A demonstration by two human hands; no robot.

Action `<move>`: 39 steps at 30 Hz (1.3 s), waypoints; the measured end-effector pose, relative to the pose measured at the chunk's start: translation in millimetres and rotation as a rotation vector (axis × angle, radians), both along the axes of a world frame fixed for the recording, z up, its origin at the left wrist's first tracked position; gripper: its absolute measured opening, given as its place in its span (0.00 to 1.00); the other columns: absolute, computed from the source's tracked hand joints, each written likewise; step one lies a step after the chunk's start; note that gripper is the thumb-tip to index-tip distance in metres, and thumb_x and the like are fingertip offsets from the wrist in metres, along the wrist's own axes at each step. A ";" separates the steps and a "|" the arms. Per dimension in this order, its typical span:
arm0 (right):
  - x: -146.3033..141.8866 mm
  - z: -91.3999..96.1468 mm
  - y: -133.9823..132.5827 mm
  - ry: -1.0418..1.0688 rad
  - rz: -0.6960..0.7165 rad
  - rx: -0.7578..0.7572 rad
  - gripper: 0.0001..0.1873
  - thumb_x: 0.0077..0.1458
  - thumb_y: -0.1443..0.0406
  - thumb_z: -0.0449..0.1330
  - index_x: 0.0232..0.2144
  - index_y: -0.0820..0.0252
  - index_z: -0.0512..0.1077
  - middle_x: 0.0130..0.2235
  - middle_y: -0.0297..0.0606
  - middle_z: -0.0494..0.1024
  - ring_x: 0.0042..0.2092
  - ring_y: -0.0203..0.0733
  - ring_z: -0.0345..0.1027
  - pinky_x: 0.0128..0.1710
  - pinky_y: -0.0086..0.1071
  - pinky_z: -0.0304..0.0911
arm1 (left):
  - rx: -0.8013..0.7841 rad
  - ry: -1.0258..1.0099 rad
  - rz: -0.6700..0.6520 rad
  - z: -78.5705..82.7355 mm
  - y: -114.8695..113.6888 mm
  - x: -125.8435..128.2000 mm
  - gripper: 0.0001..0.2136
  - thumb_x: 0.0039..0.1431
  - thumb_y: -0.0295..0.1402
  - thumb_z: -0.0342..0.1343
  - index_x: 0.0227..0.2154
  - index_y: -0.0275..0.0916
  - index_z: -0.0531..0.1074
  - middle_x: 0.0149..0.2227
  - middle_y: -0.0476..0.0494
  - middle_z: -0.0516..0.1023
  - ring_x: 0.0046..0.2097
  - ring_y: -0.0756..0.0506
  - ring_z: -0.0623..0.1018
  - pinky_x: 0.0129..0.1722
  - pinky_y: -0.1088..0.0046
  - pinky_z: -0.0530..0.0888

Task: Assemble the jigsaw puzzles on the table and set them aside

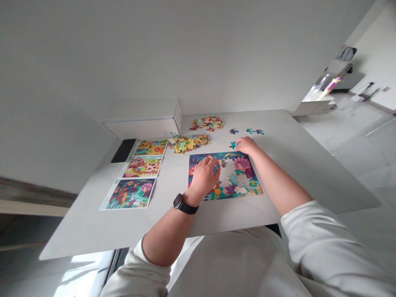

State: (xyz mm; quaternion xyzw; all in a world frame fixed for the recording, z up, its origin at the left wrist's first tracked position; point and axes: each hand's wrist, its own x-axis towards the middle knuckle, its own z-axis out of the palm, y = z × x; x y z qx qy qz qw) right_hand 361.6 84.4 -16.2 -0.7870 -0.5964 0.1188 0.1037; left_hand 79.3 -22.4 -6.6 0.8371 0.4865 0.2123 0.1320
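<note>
A partly assembled jigsaw puzzle [243, 165] with a dark blue border lies on the table, with a pale gap in its middle. Over its left half rests my left hand [204, 175], a black watch on the wrist. Its fingers are curled, with a small blue puzzle piece [216, 168] between thumb and fingertips. Just beyond the puzzle's far edge, my right hand [247, 145] pinches a teal puzzle piece [232, 145] at the tabletop. Loose pieces lie farther back: a dark blue one [234, 131] and a teal cluster [254, 131].
Two piles of puzzle pieces, one yellowish [190, 143] and one reddish [208, 123], lie behind the puzzle. At left are a picture sheet [131, 193] with three scenes, a black phone [123, 151] and a long white box [140, 127] by the wall. The white table [173, 218] has rounded corners.
</note>
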 end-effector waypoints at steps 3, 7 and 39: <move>3.5 -5.7 1.5 0.045 -0.014 0.033 0.20 0.47 0.60 0.78 0.44 0.53 0.84 0.54 0.46 0.82 0.50 0.50 0.78 0.53 0.40 0.70 | 0.002 0.003 0.016 -0.1 -0.1 0.5 0.10 0.71 0.34 0.59 0.52 0.43 0.77 0.53 0.37 0.81 0.54 0.34 0.80 0.54 0.55 0.76; 8.1 -10.5 -2.3 0.179 -0.018 0.124 0.20 0.43 0.63 0.78 0.39 0.54 0.78 0.44 0.38 0.82 0.44 0.46 0.76 0.48 0.37 0.69 | 0.014 -0.025 0.037 -3.5 0.5 1.2 0.13 0.71 0.35 0.59 0.55 0.42 0.76 0.52 0.35 0.81 0.54 0.33 0.80 0.55 0.54 0.76; -57.0 -3.2 -114.9 1.114 0.241 0.177 0.28 0.45 0.48 0.73 0.44 0.53 0.72 0.36 0.32 0.78 0.38 0.43 0.75 0.39 0.35 0.68 | -0.543 -0.892 -0.130 -26.8 23.7 7.8 0.15 0.59 0.32 0.68 0.48 0.39 0.76 0.36 0.48 0.81 0.36 0.50 0.79 0.37 0.75 0.73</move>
